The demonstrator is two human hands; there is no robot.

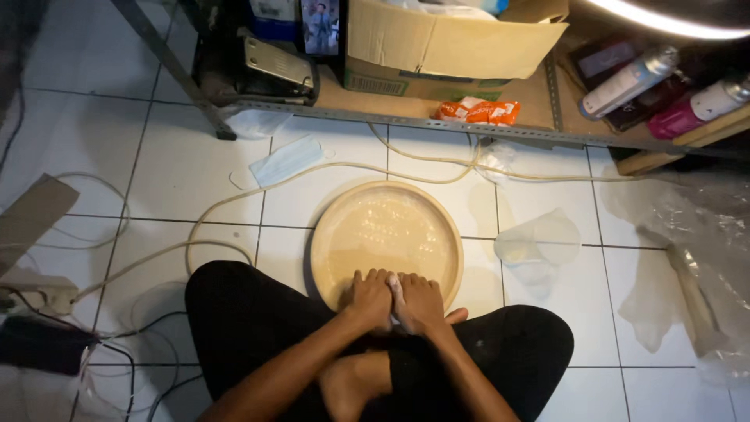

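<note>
Round beige tray (383, 227): centre frame, on white tiled floor. Left hand (369, 298) and right hand (418, 303) side by side, fingers flat, pressing a whitish lump at its near rim. Cardboard box (453, 43) top centre; orange packet (478, 111) below; spray cans (629, 80) upper right.

Face mask (287, 160), orange packet (478, 111), cardboard box (437, 43), perhaps spray cans (629, 80).

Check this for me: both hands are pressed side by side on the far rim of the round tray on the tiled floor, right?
Not quite. In the head view the left hand and right hand press side by side on the near rim of the round tray, next to the person's crossed legs, not the far rim.
</note>
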